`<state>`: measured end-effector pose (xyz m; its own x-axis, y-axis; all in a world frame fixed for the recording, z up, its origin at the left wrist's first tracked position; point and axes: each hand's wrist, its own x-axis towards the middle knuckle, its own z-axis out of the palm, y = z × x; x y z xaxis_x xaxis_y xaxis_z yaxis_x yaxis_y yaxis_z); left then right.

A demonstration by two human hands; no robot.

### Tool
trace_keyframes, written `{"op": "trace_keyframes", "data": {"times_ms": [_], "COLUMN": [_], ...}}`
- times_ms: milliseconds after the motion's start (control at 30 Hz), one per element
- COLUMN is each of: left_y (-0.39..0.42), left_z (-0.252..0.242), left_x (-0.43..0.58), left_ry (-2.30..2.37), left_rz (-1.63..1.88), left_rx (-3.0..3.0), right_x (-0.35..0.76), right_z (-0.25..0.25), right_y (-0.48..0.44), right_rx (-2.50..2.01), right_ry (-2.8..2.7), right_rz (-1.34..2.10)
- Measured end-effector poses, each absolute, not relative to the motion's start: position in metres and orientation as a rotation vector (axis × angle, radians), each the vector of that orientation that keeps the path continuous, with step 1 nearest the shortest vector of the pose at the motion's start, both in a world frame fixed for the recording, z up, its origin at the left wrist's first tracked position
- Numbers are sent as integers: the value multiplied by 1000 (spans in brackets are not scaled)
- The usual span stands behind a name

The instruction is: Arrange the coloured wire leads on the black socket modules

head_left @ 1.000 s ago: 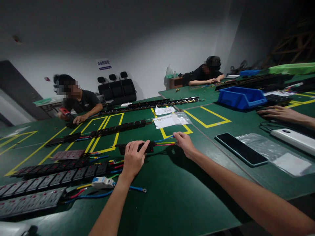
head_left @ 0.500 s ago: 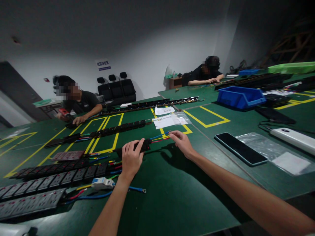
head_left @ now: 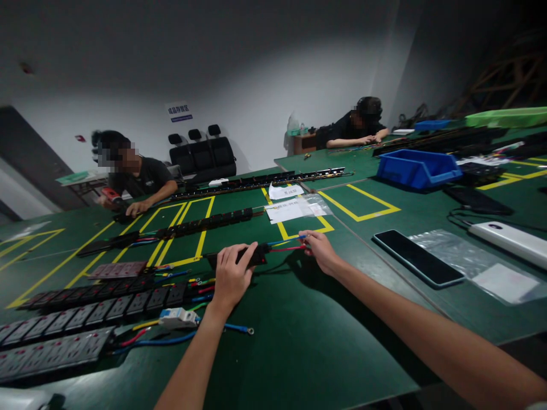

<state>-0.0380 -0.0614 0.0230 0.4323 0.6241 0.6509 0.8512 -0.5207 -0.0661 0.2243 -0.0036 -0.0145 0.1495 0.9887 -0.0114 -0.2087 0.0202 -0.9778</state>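
Note:
My left hand (head_left: 231, 273) grips a short black socket module (head_left: 256, 256) lying on the green table (head_left: 307, 330). Red, blue and yellow wires (head_left: 284, 247) run out of the module's right end. My right hand (head_left: 321, 249) pinches the ends of those wires, just right of the module. Both hands rest low on the table, near its middle.
Rows of black socket strips (head_left: 106, 304) and a white breaker (head_left: 179, 316) with loose wires lie at left. A phone (head_left: 417, 264), plastic bags (head_left: 478, 267), a white power bank (head_left: 510, 240) and a blue bin (head_left: 416, 167) sit at right. Two people work at the far tables.
The module and wires shifted away and left, then back right toward me. Another person's hand at the right edge, seen one second ago, has gone from view.

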Motion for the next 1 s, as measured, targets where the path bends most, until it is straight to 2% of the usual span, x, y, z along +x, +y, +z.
{"op": "trace_keyframes", "data": {"times_ms": [533,1000], "left_y": [-57,-63], "left_z": [18,24], "left_x": [-42,-37], "left_ry": [-1502,-1431], "left_rz": [-835,-792], "left_rx": [-2104,-2191], "right_x": [222,222], "right_z": [-1,-10], "right_y": [-15,-8], "right_rx": [-1045,-1086], "right_ry": [-1019,-969], "right_rz": [1247,1214]}}
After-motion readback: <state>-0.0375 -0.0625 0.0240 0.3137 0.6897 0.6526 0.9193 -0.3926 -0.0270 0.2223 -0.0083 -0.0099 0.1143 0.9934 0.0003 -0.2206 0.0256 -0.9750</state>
